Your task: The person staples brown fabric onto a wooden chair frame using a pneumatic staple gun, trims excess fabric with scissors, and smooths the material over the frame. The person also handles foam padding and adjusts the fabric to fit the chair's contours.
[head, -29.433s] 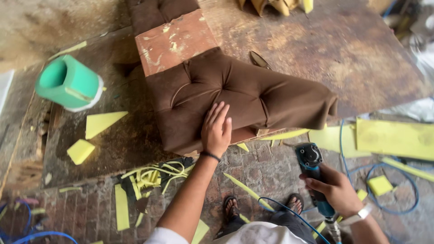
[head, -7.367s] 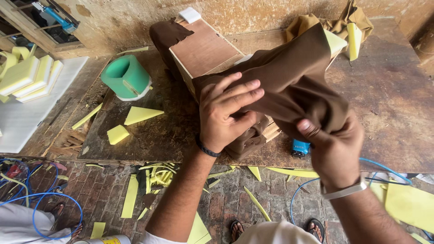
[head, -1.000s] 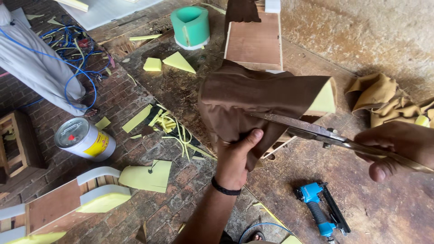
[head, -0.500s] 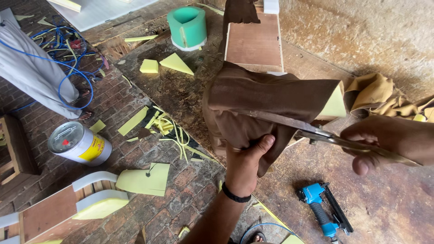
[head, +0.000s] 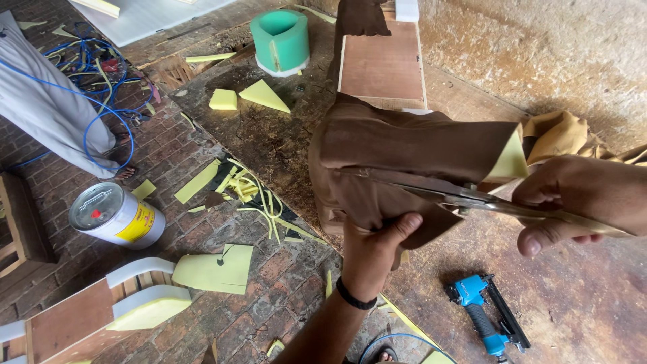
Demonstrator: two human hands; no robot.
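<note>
A brown fabric-covered cushion piece (head: 411, 145) with yellow foam showing at its right corner rests over a wooden panel (head: 381, 64) on the worn workbench (head: 269, 135). My left hand (head: 374, 253) pinches the loose lower edge of the brown fabric from below. My right hand (head: 579, 202) grips large metal scissors (head: 458, 195), whose blades lie along the fabric's lower edge, pointing left.
A blue staple gun (head: 482, 320) lies on the bench near my right side. A green foam cylinder (head: 280, 40) and yellow foam offcuts (head: 246, 94) sit farther back. A tin can (head: 114, 216), a blue hose (head: 101, 114), foam-padded wooden parts (head: 87, 313) and another person's robe (head: 47, 114) occupy the brick floor.
The scissors have slid further left along the fabric edge. My left hand stays on the fabric's lower edge; the view shifted a little.
</note>
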